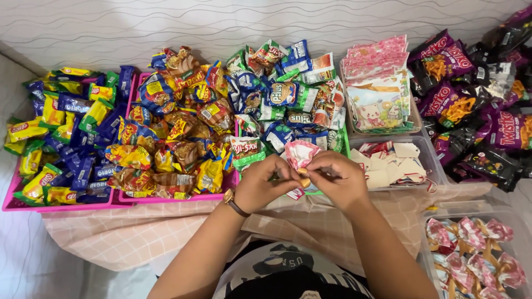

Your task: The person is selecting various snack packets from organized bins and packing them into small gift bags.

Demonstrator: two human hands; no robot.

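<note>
Pink checked cloth (127,238) underneath; left hand (260,185), right hand (338,177) fingers pinched together on pink-white pouch (302,152).

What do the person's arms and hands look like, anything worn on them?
Both forearms are bare, with no sleeves showing. The left hand has a wristwatch at its wrist, with a gold-coloured case and a dark strap. The right hand shows no watch, bracelet or glove. No rings can be made out on either.

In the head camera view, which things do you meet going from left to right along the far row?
Pink tray of yellow and blue snack packs → pink tray of orange and yellow packs → green tray of green and blue packs → stack of pink patterned bags → heap of purple snack bags.
</note>
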